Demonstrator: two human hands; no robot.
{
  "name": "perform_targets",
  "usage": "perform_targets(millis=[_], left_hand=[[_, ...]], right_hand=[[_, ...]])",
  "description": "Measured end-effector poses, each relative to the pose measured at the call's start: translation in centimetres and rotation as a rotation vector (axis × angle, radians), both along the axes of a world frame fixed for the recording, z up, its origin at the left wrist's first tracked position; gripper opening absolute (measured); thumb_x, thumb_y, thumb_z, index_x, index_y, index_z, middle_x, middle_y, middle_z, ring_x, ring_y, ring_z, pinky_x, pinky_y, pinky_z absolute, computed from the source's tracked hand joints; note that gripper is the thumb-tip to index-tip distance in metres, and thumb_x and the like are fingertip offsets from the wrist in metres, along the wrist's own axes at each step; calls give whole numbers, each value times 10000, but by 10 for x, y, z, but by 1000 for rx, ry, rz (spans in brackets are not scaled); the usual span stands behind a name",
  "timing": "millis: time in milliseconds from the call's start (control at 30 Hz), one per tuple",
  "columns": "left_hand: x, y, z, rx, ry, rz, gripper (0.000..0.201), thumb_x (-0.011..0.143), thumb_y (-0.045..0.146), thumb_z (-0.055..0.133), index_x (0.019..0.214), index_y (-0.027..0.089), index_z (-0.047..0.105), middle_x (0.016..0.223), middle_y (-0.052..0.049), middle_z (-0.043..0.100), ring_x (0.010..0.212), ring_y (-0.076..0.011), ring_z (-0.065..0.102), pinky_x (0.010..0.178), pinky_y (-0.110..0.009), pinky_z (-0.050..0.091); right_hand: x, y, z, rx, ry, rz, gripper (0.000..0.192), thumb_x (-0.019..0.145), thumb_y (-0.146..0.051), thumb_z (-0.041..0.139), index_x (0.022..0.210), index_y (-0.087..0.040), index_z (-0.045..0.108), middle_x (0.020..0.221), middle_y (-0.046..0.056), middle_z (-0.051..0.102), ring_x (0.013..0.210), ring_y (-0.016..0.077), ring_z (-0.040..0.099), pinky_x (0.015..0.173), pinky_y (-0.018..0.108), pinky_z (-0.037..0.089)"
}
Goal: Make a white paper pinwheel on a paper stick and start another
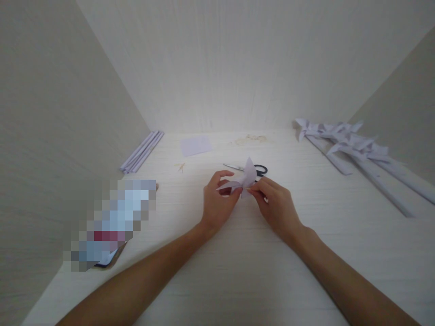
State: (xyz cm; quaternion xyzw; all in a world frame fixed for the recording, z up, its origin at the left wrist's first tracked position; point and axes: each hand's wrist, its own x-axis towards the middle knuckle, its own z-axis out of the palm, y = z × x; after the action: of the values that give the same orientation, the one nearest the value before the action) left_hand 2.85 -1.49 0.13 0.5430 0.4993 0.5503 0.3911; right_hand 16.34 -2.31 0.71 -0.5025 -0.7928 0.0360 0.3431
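Partly hidden scissors (255, 170) behind folded paper (245, 179), blurred patch (112, 222)

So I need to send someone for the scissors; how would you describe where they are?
Start at the white table and find the two hands, left hand and right hand, holding a folded paper piece mid-table. The scissors lie flat just behind that paper. They are the only dark-handled thing there; everything around them is pale paper.
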Motion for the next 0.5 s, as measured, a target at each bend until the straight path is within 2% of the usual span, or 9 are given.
perform_targets(millis=[200,500], left_hand=[[0,1,0,-42,24,-3,307,584,123,598,872,186,510,687,11,594,554,-113,603,512,-204,482],[-1,-1,-1,-2,47,-29,291,591,138,596,866,185,512,658,24,597,546,-105,596,528,-205,484]], right_hand=[[5,1,2,-26,-109,33,219,831,-232,438,652,-155,539,628,33,547,558,133,499,519,223,347],[2,0,1,-57,-192,-117,264,838,-296,423,667,-158,569,648,59,628,563,167,561,512,243,337]])
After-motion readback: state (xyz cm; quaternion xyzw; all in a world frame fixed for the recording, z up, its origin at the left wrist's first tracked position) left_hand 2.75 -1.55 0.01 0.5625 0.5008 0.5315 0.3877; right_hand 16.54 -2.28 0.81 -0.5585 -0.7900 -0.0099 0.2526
